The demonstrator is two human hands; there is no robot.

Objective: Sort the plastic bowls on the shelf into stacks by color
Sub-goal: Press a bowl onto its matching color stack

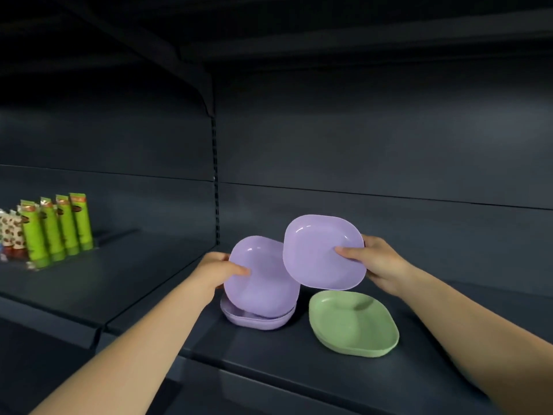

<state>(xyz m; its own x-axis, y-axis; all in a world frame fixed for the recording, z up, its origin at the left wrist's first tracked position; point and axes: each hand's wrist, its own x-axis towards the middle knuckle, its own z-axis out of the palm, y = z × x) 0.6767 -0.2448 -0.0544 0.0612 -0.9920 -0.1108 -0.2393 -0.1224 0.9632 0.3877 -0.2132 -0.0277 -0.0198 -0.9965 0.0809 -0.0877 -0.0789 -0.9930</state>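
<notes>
The right hand [377, 265] is closed on the right rim of a purple bowl [324, 252], thumb on the inner face and fingers behind, holding it clear of the shelf and tilted toward the camera. The left hand [216, 272] grips the left rim of a second purple bowl [261, 281] the same way; its lower edge sits in the purple stack [256, 319] on the shelf [284, 363]. The tilt suggests this bowl is being seated in the stack, with the raised bowl held ready to follow — a judgement only. The raised bowl's lower left edge overlaps the second bowl's upper right corner; contact cannot be confirmed.

The bowls are shallow, rounded-square, smooth plastic, pale lilac with soft highlights. How many lie in the stack cannot be told. A green bowl [353, 323] rests just right of the stack, apart from it — possibly more than one nested. Green packets [57, 227] stand well off to the left.
</notes>
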